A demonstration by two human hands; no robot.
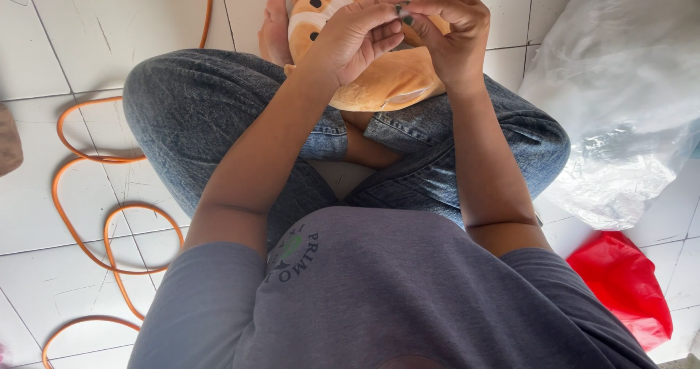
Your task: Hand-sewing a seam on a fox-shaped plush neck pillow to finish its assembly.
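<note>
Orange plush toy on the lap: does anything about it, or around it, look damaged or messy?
The orange plush animal toy looks intact. Both hands pinch something tiny and dark above it, too small to identify. The only untidy thing is the orange cord looping loosely over the white tiled floor.

1. Soft plush toy (386, 77), just under the fingers: orange-tan, with a cream face and black eyes.
2. Denim jeans (197, 114): faded blue.
3. Coiled cable (80, 216) on white floor tiles (87, 26): orange.
4. Crumpled plastic bag (627, 285): red.
</note>
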